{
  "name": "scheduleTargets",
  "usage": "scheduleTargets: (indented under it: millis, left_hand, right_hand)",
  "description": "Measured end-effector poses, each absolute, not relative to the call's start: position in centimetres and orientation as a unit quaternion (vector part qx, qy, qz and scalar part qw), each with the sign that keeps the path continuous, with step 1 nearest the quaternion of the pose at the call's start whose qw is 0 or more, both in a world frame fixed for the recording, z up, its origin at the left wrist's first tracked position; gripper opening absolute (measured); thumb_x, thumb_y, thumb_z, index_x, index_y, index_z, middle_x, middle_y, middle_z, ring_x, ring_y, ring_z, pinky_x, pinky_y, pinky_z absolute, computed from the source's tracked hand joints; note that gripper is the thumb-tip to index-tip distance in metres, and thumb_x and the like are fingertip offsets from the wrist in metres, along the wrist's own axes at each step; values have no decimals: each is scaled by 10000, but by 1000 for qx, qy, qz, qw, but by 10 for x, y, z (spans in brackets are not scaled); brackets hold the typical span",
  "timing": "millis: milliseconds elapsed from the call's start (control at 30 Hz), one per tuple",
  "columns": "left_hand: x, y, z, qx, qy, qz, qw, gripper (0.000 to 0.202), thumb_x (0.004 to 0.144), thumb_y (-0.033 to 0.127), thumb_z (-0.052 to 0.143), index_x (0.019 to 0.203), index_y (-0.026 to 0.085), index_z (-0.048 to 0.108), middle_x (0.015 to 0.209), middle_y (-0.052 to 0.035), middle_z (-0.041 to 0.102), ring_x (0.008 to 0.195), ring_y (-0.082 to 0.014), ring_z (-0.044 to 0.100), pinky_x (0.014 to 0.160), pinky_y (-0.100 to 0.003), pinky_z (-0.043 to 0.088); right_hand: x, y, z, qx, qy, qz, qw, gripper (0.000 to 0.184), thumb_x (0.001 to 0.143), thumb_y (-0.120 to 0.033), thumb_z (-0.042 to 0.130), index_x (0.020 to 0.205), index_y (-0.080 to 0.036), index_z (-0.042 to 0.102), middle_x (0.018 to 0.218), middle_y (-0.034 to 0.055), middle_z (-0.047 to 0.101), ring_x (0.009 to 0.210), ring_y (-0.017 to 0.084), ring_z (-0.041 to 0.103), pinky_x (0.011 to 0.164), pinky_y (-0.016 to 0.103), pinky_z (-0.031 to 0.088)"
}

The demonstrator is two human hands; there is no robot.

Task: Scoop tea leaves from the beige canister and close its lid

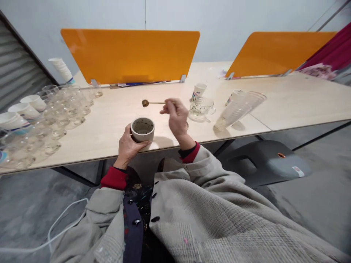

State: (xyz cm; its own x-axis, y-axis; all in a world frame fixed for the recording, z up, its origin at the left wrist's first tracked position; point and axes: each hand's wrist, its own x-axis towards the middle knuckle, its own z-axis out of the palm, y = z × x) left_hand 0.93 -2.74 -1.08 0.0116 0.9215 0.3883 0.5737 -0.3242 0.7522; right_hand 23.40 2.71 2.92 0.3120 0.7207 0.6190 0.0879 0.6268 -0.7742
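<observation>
A light ceramic cup (142, 137) stands near the table's front edge, with dark bits clinging to its inner wall. My left hand (129, 145) is wrapped round its left and front sides. In my right hand (177, 115) is a small spoon (155, 103), its thin handle pinched between thumb and fingers. The bowl of the spoon points left, above and just behind the cup, and carries something brownish-green. Just right of that hand sits a clear glass cup (201, 109) with green flecks inside. Part of a round object shows behind my right wrist, mostly hidden.
Many clear cups (63, 109) and stacked paper cups (24, 110) crowd the table's left. At right lean a stack of clear plastic cups (238, 109) and a paper cup (236, 95). Orange dividers (131, 54) stand behind. A grey stool (268, 160) is below the table.
</observation>
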Motion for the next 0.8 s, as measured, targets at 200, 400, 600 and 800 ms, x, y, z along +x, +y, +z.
scheduleTargets:
  millis: [200, 400, 600, 800]
  left_hand:
    - [10, -29, -10, 685, 542, 447, 196, 977, 623, 442, 1029, 1466, 275, 565, 1389, -89, 796, 1256, -327, 786, 1061, -434, 637]
    - [9, -27, -12, 683, 542, 452, 191, 974, 616, 428, 1026, 1467, 277, 575, 1397, -95, 795, 1261, -334, 785, 1067, -445, 635]
    - [8, -26, -12, 682, 545, 450, 188, 963, 629, 468, 1012, 1473, 278, 588, 1363, -97, 809, 1231, -339, 790, 1041, -442, 638]
    - [7, -23, -13, 684, 547, 451, 172, 941, 633, 498, 1003, 1454, 276, 601, 1353, -102, 812, 1252, -354, 783, 1057, -456, 634]
  right_hand:
    - [217, 32, 17, -386, -566, 227, 692, 418, 1006, -674, 703, 990, -258, 745, 896, -18, 731, 700, 117, 725, 762, 292, 635]
    - [240, 31, 25, -370, -404, 342, 763, 453, 902, -679, 823, 993, -256, 690, 808, -45, 675, 710, 118, 716, 802, 308, 683]
    - [319, 22, 40, -385, -339, 260, 818, 400, 934, -595, 823, 942, -247, 626, 735, -73, 602, 689, 106, 681, 820, 331, 684]
    - [397, 14, 39, -466, -324, 124, 814, 309, 1037, -520, 698, 951, -240, 598, 797, -50, 678, 718, 114, 767, 801, 318, 693]
